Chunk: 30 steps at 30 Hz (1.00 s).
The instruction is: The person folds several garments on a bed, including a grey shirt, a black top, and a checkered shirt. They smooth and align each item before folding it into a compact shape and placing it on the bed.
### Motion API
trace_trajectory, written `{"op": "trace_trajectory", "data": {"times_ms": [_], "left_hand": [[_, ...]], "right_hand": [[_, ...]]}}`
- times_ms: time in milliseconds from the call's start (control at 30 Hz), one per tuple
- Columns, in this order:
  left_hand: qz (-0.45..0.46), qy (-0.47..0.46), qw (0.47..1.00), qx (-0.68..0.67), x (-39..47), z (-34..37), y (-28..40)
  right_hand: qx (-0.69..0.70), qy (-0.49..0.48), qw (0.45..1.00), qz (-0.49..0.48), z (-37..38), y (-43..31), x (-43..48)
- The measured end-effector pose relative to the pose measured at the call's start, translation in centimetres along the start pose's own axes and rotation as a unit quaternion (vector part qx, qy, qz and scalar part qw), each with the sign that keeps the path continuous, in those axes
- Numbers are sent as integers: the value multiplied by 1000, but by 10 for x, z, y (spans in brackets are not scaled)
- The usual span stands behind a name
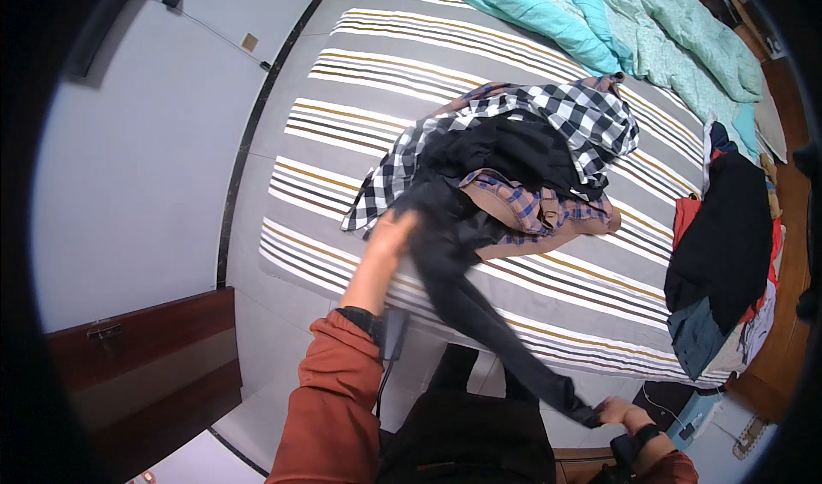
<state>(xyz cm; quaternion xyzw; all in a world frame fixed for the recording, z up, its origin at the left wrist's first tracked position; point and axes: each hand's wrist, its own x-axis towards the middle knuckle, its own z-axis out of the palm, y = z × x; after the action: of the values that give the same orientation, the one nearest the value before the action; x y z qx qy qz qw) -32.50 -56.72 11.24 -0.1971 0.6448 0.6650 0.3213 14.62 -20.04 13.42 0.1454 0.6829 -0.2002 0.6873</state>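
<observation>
My right hand (615, 411) grips the narrow lower end of a black garment (478, 310), which looks like a sleeve or a trouser leg. The cloth stretches from there up and left across the bed's front edge. At its other part, my left hand (396, 230) is blurred and lies against the black cloth; whether its fingers are closed on it cannot be told. Behind it on the bed is a loose heap: a black-and-white checked shirt (571, 114), another black garment (514, 143) and a brown-and-blue plaid garment (514, 204) with a tan lining.
The bed (359, 85) has a striped sheet. Turquoise and pale green quilts (546, 8) lie at its far side. A pile of clothes (719, 240), black on top, sits at the right by a wooden headboard (793, 278). A dark wooden piece of furniture (148, 336) stands lower left.
</observation>
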Motion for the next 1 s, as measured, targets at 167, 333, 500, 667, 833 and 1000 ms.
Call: {"op": "trace_trajectory", "data": {"times_ms": [167, 333, 500, 667, 833, 1000], "left_hand": [[82, -217, 949, 215, -90, 92, -63], [99, -472, 821, 304, -194, 132, -143], [44, -481, 781, 397, -216, 134, -162], [-20, -374, 829, 417, -213, 114, -126], [13, -78, 994, 79, -237, 149, -57], [124, -244, 962, 2, -312, 227, 5]], "right_hand": [[116, 482, 866, -64, -48, -10, 11], [704, 65, 614, -351, -139, -136, 33], [641, 3, 704, -306, -155, -210, 5], [727, 128, 548, -394, -139, -141, -64], [654, 199, 555, -474, -121, -102, -143], [460, 350, 640, -506, -97, -64, -234]]}}
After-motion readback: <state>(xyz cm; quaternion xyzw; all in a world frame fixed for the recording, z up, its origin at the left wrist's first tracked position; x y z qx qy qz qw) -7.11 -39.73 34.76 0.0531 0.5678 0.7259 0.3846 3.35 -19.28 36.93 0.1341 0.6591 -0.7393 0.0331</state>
